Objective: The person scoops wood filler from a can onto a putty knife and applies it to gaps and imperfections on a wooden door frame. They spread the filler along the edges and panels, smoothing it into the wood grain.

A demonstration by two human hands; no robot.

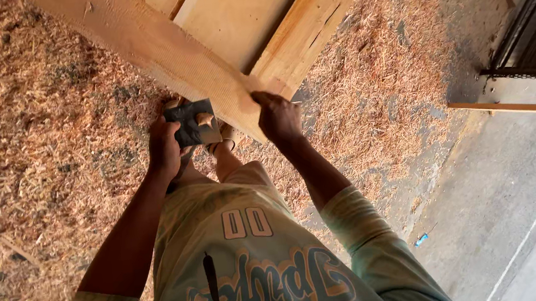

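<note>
Head view: left hand (164, 147) grips a dark sanding block (192, 123) against the wooden beam (167, 55); right hand (278, 118) clutches the beam's end above the sawdust-covered floor (31, 140).

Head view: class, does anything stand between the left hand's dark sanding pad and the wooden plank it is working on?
Nothing visible does. The left hand presses the dark sanding pad right against the plank edge. The right hand grips the plank's end, apart from the pad.
</note>
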